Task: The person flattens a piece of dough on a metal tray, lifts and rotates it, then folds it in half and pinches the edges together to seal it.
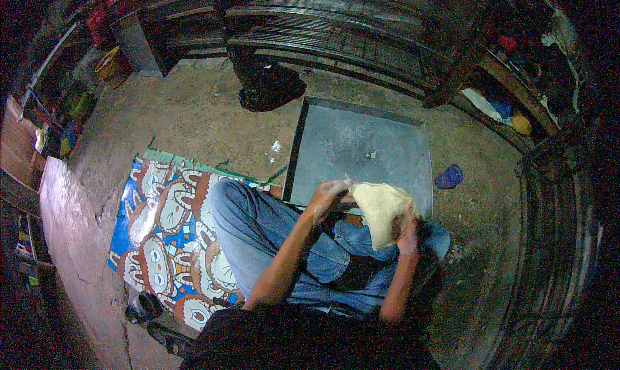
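A pale, floppy piece of dough (381, 208) is stretched in the air between my hands, above my crossed legs and the near edge of a shallow grey metal tray (358, 137). My left hand (329, 194) is closed on the dough's upper left corner, and its fingers look floury. At the dough's right side, my right hand (407, 231) grips the edge, with its fingertips partly hidden behind the sheet. The dough hangs down to a point between my hands. Faint pale dust and a small crumb mark the tray floor.
A purple cup (449, 176) lies on the concrete floor right of the tray. A black plastic bag (271, 89) rests beyond it, before dark slatted racks (336, 31). I sit beside a cartoon-patterned mat (168, 241); dark sandals (143, 307) lie at its near left corner.
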### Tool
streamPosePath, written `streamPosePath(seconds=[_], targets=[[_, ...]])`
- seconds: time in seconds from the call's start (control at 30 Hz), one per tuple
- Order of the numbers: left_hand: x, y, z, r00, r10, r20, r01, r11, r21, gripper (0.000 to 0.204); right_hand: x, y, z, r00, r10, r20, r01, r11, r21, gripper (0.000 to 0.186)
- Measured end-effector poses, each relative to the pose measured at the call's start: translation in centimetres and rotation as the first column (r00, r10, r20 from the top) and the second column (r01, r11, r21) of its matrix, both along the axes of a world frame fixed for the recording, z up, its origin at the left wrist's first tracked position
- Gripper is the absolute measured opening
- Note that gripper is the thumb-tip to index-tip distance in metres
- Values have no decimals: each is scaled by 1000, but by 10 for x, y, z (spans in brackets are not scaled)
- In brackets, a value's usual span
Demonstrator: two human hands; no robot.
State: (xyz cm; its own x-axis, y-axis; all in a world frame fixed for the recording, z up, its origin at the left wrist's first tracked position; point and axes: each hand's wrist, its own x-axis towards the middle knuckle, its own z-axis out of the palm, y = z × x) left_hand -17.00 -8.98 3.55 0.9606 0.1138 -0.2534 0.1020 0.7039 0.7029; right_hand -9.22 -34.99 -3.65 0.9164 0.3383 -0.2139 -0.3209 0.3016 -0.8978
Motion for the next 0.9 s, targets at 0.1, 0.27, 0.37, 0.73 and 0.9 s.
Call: streamPosePath(seconds=[0.1, 0.27, 0.37, 0.73, 0.9], targets=[[0, 0, -2, 999, 18, 47, -35, 914, 403, 25, 16, -16, -40, 997, -37, -67, 41, 997, 59, 62], [-7, 6, -1, 989, 146, -6, -112, 785, 610, 23, -3, 15, -2, 992, 55, -117, -47, 996, 71, 60], [-8, -5, 36, 969, 165, -183, -29, 814, 581, 22, -6, 12, 14, 993, 58, -100, -50, 995, 87, 59], [-2, 3, -5, 1000, -2, 2, 1, 979, 203, 30, -13, 28, 16, 977, 16, -215, -13, 1000, 17, 63], [4, 0, -19, 997, 60, 37, -71, 876, 477, 23, 6, 7, -32, 987, 67, -149, -59, 997, 55, 62]])
